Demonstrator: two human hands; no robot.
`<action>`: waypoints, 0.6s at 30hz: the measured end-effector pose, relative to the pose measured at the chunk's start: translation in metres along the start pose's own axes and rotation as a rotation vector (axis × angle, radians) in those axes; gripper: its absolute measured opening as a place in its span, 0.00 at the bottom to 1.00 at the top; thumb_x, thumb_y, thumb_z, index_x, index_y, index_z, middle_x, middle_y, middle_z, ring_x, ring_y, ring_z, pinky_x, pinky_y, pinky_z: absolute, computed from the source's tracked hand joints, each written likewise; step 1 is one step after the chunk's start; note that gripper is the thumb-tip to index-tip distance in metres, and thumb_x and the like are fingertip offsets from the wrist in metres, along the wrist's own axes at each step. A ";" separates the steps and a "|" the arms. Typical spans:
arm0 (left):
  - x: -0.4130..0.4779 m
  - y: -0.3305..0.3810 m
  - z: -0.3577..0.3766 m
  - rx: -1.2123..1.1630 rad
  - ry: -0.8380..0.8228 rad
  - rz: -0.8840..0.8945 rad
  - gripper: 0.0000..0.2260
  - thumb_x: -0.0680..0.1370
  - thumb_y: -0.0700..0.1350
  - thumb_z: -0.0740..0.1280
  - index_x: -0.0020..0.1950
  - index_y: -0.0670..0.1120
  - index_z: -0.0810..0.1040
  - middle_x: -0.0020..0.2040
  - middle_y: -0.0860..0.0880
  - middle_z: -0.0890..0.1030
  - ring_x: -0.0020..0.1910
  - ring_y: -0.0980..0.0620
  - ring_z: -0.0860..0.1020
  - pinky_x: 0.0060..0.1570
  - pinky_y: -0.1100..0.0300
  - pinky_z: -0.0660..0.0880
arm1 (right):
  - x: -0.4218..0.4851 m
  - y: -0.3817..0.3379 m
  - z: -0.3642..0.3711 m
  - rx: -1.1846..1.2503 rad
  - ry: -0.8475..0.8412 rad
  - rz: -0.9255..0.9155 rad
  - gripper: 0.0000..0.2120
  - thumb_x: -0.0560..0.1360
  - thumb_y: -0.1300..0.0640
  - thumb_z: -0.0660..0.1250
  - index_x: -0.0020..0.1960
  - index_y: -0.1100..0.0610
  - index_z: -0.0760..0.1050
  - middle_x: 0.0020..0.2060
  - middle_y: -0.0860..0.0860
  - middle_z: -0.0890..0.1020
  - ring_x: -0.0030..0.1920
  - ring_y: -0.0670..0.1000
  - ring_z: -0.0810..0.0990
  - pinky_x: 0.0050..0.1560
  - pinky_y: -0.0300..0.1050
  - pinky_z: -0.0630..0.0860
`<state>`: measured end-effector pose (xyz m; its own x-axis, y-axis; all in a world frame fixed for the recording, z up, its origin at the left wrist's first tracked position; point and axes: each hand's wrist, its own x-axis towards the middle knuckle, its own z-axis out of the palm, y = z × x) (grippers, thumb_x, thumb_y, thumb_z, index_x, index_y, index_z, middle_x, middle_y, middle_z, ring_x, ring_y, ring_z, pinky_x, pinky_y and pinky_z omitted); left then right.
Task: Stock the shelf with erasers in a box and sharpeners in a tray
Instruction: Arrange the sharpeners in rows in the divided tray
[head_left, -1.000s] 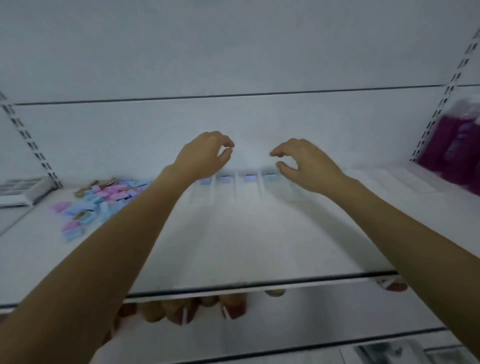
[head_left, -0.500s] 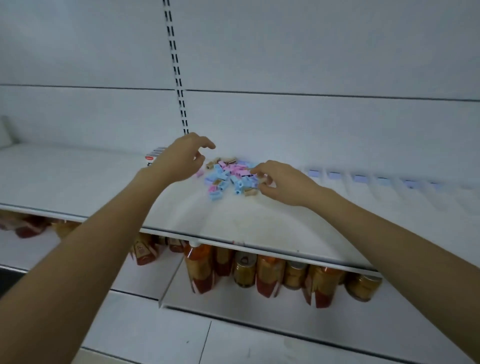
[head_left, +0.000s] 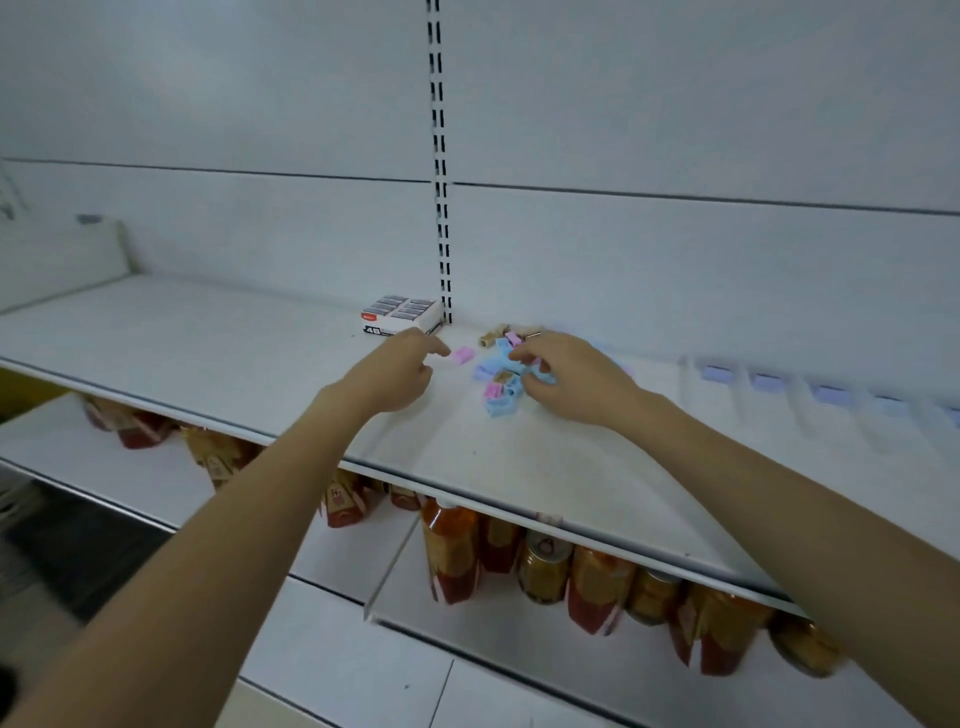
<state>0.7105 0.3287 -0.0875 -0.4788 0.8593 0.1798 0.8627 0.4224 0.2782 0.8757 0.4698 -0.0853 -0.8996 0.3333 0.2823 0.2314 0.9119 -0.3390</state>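
Observation:
A heap of small blue and pink sharpeners (head_left: 500, 396) lies on the white shelf (head_left: 234, 358), with several brown ones at its far side. My right hand (head_left: 566, 379) rests on the heap, fingers curled among the pieces; whether it grips one is hidden. My left hand (head_left: 397, 371) hovers just left of the heap, index finger pointing at a lone pink sharpener (head_left: 461, 355), holding nothing. A white box of erasers (head_left: 401, 315) stands behind my left hand against the back wall. A clear tray (head_left: 810, 410) with divided lanes and bluish pieces lies to the right.
A slotted black upright (head_left: 439, 156) runs down the back wall behind the eraser box. Bottles and cans (head_left: 540, 566) fill the shelf below. A white object (head_left: 62, 260) stands at the far left of the shelf.
The view swung left from the tray to the sharpener heap. My right hand came down onto the heap and my left hand dropped lower toward the lone pink sharpener.

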 end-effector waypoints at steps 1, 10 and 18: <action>0.005 -0.003 0.002 -0.006 -0.004 0.011 0.18 0.79 0.35 0.56 0.67 0.45 0.70 0.66 0.44 0.70 0.62 0.46 0.70 0.62 0.57 0.64 | 0.005 -0.001 0.001 0.008 0.000 0.005 0.17 0.76 0.58 0.62 0.64 0.57 0.71 0.61 0.53 0.74 0.61 0.52 0.72 0.58 0.42 0.66; 0.067 -0.020 0.022 -0.045 -0.146 0.254 0.16 0.78 0.41 0.61 0.66 0.47 0.72 0.59 0.42 0.73 0.51 0.49 0.72 0.52 0.62 0.65 | 0.039 -0.004 0.016 -0.134 -0.177 0.124 0.18 0.77 0.61 0.60 0.67 0.56 0.70 0.62 0.57 0.70 0.64 0.54 0.67 0.60 0.45 0.65; 0.094 -0.035 0.029 -0.323 0.022 0.395 0.13 0.75 0.40 0.67 0.60 0.42 0.75 0.51 0.48 0.69 0.37 0.57 0.74 0.39 0.76 0.65 | 0.058 -0.012 0.021 -0.255 -0.204 0.252 0.12 0.75 0.57 0.65 0.58 0.54 0.75 0.56 0.53 0.72 0.54 0.53 0.74 0.46 0.39 0.64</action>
<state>0.6397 0.4030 -0.1079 -0.1329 0.9279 0.3485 0.8857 -0.0466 0.4619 0.8125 0.4729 -0.0837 -0.8522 0.5225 0.0267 0.5149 0.8467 -0.1340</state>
